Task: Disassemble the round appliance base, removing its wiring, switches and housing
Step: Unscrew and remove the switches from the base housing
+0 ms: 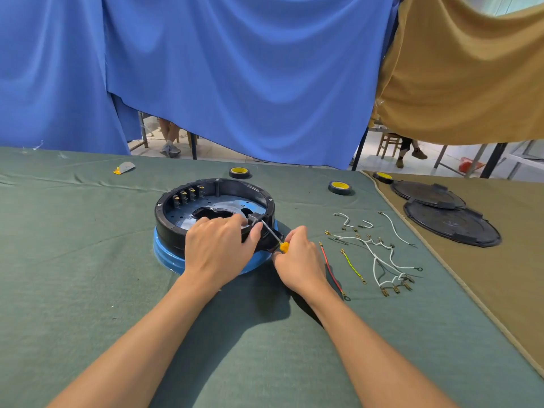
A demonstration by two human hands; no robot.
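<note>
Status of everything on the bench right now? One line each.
appliance base, open, no cover on it.
switches, mounted in a row inside the far-left wall.
black block, at the near-right rim, pinched by left hand.
screwdriver, tip at the block, held by right hand.
wires, loose on the green cloth.
round covers, flat on the tan cloth.
tape rolls, lying flat.

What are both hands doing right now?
The left hand grips the near rim of the round appliance base.
The right hand holds the yellow-handled screwdriver.
</note>
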